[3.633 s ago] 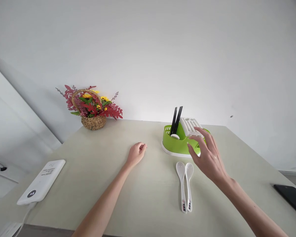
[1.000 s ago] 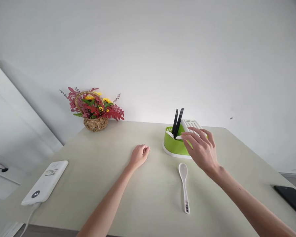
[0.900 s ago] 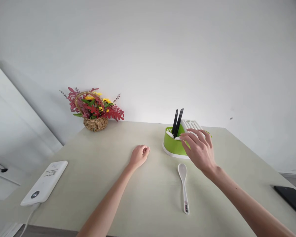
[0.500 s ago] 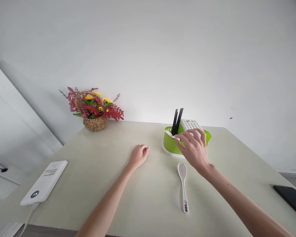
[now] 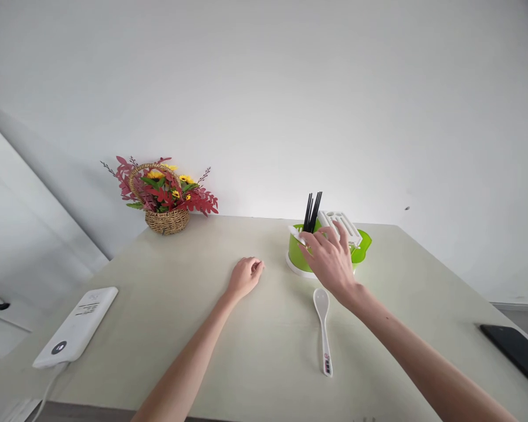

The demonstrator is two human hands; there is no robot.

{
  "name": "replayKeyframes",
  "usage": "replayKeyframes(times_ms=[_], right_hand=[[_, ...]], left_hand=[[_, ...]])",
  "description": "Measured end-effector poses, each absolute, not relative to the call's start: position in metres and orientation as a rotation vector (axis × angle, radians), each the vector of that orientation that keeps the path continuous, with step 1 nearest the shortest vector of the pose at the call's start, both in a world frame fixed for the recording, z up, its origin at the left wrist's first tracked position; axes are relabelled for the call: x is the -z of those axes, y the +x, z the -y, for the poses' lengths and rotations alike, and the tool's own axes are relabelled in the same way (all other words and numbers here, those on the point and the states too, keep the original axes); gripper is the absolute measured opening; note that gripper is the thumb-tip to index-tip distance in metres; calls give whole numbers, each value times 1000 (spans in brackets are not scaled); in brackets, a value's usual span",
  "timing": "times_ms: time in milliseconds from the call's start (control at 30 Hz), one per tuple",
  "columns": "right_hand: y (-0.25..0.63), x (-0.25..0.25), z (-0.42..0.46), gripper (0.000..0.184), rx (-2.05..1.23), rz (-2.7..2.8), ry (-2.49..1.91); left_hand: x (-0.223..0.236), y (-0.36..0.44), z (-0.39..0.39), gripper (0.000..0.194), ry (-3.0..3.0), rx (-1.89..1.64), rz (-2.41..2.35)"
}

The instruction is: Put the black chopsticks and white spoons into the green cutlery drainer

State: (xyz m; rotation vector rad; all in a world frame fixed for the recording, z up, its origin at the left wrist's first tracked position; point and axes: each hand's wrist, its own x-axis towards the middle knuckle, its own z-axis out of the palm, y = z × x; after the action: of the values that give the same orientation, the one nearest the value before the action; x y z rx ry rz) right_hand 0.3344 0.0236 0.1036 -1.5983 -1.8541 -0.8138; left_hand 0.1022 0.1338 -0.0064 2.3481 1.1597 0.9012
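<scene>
My right hand [image 5: 330, 258] reaches over the front of a green and white utensil holder [image 5: 297, 258]. Its thumb and index finger are closed on the end of a white spoon [image 5: 296, 234] at the holder's left compartment; the fingers partly cover it, and a second spoon there is hard to make out. Black chopsticks [image 5: 312, 212] stand upright just behind the fingertips. On the table in front of the holder lies another white spoon [image 5: 322, 328], its bowl pointing away from me. My left hand [image 5: 245, 275] rests on the table, curled closed with nothing in it.
A wicker basket of flowers [image 5: 167, 221] stands against the wall at the back left. A white power bank [image 5: 77, 328] with a cable lies at the left edge of the table [image 5: 264, 363]. A black phone [image 5: 514, 351] lies at the right edge.
One of the two spoons on the table has gone into the holder. Lately my right hand has moved left along the holder, the spoon at its fingertips shifting left too. My left hand stays put.
</scene>
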Motion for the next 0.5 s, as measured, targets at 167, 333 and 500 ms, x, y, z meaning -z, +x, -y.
replayKeyframes(times_ms=[167,333,500], right_hand=[[339,-103,3,26,714,1814,-1503],[351,-93,42,16,579,1858,-1478],[369,-64,58,20,127,1802,-1910]], left_hand=[[6,102,-133,33,2356,-908,-1146],[6,103,-132,31,2363,-904,-1148],[3,103,-130,32,2363,-888,-1147]])
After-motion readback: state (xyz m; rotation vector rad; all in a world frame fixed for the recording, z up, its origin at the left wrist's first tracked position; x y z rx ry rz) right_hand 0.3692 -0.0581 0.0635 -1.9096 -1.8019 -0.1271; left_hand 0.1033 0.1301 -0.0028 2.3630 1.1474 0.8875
